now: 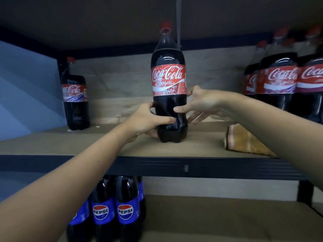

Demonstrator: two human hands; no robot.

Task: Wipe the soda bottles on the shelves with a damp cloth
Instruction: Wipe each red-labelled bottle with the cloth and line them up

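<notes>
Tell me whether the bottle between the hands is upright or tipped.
Upright. The bottle stands on its base on the shelf, red cap at top, gripped low by both hands.

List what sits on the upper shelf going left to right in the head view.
Lone Coke bottle → left hand → held Coke bottle → right hand → cloth → Coke bottle group.
</notes>
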